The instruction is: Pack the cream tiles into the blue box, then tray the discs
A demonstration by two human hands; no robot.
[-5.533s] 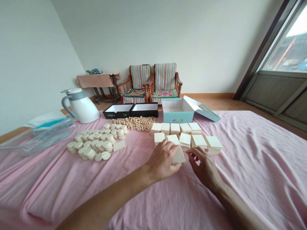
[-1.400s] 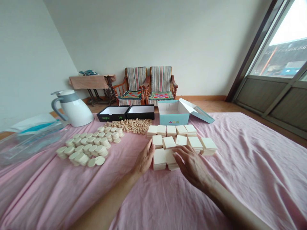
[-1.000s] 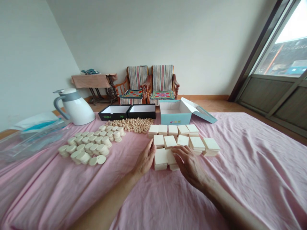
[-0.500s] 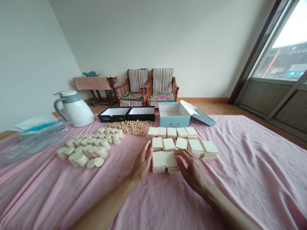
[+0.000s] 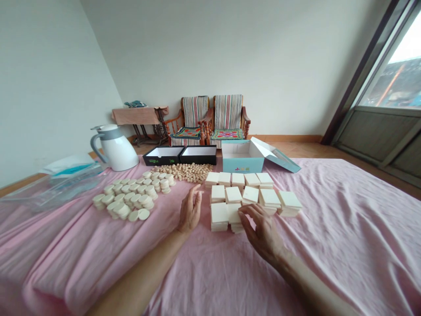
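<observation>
Stacks of cream square tiles [image 5: 219, 212] stand in rows on the pink cloth in front of me. My right hand [image 5: 263, 228] is at the right side of a nearer stack [image 5: 233, 212]; its fingers are bent over that edge, thumb apart, and they seem to touch it without gripping. To the left of the stacks, my left hand [image 5: 190, 210] is raised above the cloth, fingers extended, holding nothing. Round cream discs [image 5: 126, 195] lie in short piles farther left. Behind my left hand spreads a heap of small wooden beads [image 5: 192, 172].
Two black trays [image 5: 164, 154] and a light blue box [image 5: 241, 164] with its tilted lid [image 5: 279, 158] line the far edge. A white and grey jug [image 5: 120, 151] stands at the left, near clear plastic packaging [image 5: 66, 184]. The pink cloth [image 5: 345, 228] has folds.
My left hand has moved left, away from the side of the square stacks. My right hand stays at the nearer stack. The view has shifted slightly.
</observation>
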